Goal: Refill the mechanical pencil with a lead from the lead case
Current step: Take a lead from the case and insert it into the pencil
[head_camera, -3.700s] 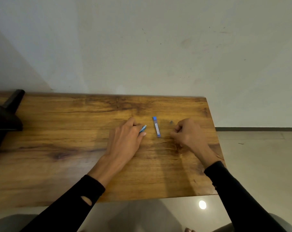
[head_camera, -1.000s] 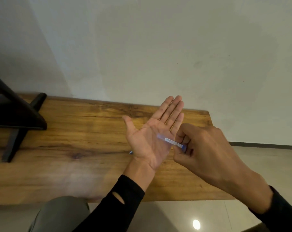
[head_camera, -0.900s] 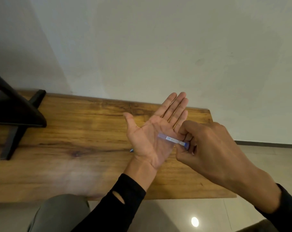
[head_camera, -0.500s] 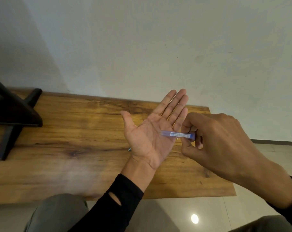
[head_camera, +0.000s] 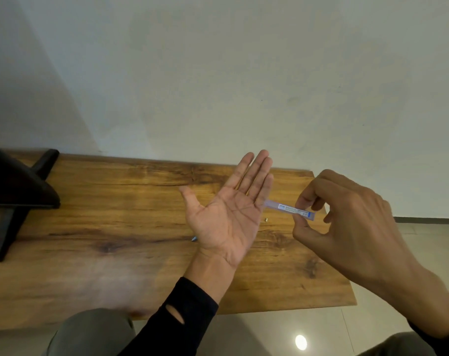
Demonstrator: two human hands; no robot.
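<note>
Soft, even indoor light, a little dim, with wide-angle bending at the edges.

A round glare spot (head_camera: 300, 342) shone on the glossy floor (head_camera: 269, 332). A broad grey shadow slanted across the wall (head_camera: 218, 73) at upper left. A pale hazy sheen washed out the near-left part of the wooden table (head_camera: 115, 206). The right hand (head_camera: 346, 222) looked slightly soft, and the table's far edge bowed.
</note>
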